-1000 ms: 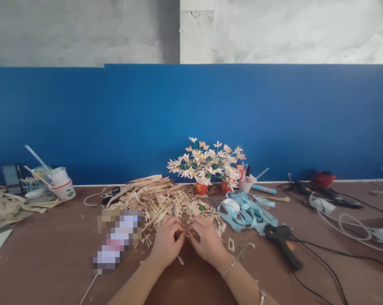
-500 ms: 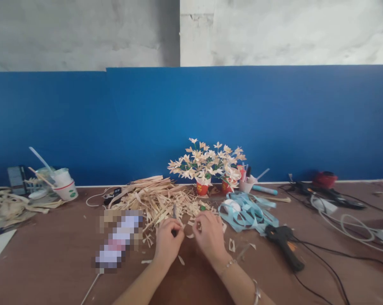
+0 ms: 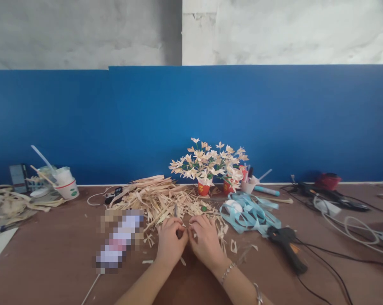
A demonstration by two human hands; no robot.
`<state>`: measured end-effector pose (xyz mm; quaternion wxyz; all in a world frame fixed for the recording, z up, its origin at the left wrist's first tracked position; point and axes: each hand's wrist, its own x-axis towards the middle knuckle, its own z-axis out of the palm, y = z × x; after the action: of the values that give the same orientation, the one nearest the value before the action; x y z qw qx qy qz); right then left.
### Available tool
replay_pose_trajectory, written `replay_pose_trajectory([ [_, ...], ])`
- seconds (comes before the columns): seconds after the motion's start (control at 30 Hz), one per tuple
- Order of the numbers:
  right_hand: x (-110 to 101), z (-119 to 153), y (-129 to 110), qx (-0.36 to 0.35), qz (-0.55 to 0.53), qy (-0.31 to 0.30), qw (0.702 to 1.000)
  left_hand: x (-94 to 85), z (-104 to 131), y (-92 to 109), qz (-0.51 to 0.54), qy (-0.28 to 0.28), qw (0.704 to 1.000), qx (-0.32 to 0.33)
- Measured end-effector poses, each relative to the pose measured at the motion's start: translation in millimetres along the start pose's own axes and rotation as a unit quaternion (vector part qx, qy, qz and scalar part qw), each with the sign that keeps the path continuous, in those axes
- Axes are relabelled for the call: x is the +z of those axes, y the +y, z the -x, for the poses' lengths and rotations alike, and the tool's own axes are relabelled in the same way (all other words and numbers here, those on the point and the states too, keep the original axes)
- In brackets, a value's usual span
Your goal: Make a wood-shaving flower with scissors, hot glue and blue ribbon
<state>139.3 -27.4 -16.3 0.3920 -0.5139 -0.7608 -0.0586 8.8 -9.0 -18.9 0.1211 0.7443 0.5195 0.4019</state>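
Low over the table's middle, my left hand (image 3: 170, 241) is closed round what looks like a pair of scissors (image 3: 175, 210); a grey blade sticks up past the fingers and a dark part shows inside the curled thumb. My right hand (image 3: 205, 239), with bracelets at the wrist, has its fingers pinched together close to the left fingertips. Whatever sits in that pinch is too small or hidden to make out. Just beyond both hands spreads a heap of pale dried husk strips (image 3: 156, 195), with small cut scraps around the fingers.
Behind the heap stand pale artificial flowers (image 3: 207, 163) in red pots (image 3: 203, 188). To the right lie blue ribbon (image 3: 253, 214), a black glue gun (image 3: 288, 248) and cables (image 3: 347, 228). A blurred-out phone-like object (image 3: 119, 241) and a white cup (image 3: 67, 189) are left.
My right hand has moved left and its fingertips now nearly meet those of my left hand. The left hand has shifted only slightly; the whole view has drifted a little.
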Motion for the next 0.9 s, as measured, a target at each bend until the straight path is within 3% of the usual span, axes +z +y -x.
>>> replay_pose_trajectory([
  [0.2,2,2,-3,0.023,0.019,0.031,0.999,1.3,1,0,-0.023,0.03,0.999,-0.035],
  [0.3,-1,-1,2,0.068,0.008,0.064,0.996,-4.1,-4,-8,-0.032,0.064,0.996,-0.045],
  [0.4,-5,-4,8,0.124,-0.091,0.072,0.985,-7.6,-9,-16,0.034,0.056,0.997,-0.027],
  [0.5,-6,-6,8,0.164,-0.203,0.053,0.964,-5.0,-10,-15,0.124,0.003,0.992,-0.007],
  [0.67,-7,-6,-2,0.179,-0.245,0.03,0.952,1.8,-6,-6,0.211,-0.005,0.977,-0.005],
  [0.8,-7,-6,-5,0.143,-0.24,-0.006,0.96,-0.7,-9,-13,0.277,0.006,0.954,-0.118],
  [0.9,-2,-7,-7,0.131,-0.202,-0.042,0.97,-6.3,-16,-21,0.358,0.031,0.908,-0.214],
])
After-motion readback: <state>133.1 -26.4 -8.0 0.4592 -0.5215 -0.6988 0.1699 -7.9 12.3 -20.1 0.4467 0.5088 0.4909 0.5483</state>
